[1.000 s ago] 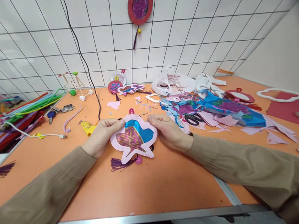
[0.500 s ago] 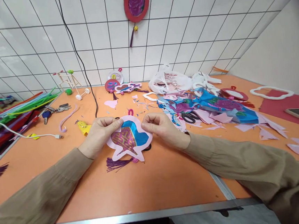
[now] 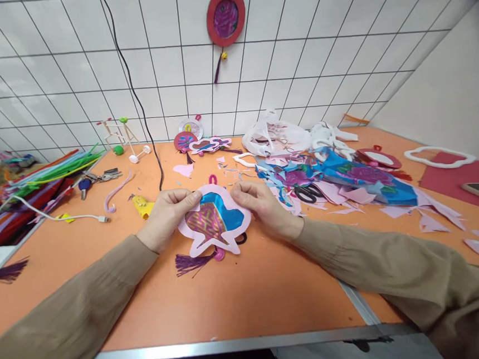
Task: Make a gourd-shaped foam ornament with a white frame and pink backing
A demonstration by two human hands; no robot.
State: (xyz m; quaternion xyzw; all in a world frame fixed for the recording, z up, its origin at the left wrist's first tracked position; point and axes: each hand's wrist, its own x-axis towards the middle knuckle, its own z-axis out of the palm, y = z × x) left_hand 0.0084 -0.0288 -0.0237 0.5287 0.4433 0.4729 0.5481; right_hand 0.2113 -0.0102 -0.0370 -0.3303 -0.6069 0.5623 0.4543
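Two hands, the left hand (image 3: 165, 216) and the right hand (image 3: 265, 208), each pinch an opposite upper edge of a pink-framed blue-and-purple fabric ornament (image 3: 214, 222) lying near-centre on the orange tabletop (image 3: 249, 296), seemingly pressing its layers flat.

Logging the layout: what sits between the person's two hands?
In the head view, a pink-framed fabric ornament spans the gap; the left hand and right hand each pinch its edge.

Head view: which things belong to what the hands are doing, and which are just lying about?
In hand: pink-framed ornament, pinched at its edges by the left hand and right hand; its purple tassel.
Lying about: scissors, keys, white cable, pipe cleaners, plastic bag, fabric scraps, red wall ornament.
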